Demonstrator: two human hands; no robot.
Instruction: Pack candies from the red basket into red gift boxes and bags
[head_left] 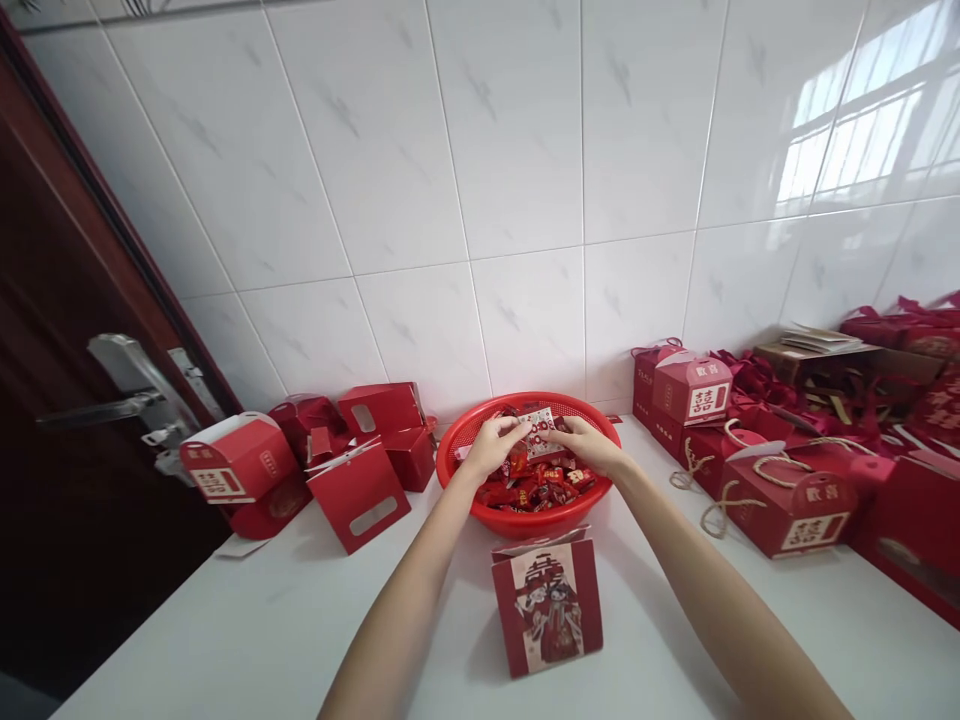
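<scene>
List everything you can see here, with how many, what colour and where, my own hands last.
Basket: one, red, centre
Wrapped sweets: many, mostly red, in basket
Patterned packet: one, white and red, above sweets
Picture box: one, dark red, before basket
Left-side boxes: several, red, by door
Right-side boxes: several, red, some rope-handled
Ribbons: uncountable, magenta, right
Carton: one, brown, right rear
Tabletop: one, white, beneath
Wall: one, white-tiled, behind
Door: one, dark reddish-brown, far left
Left hand, right hand: two, holding packet
</scene>
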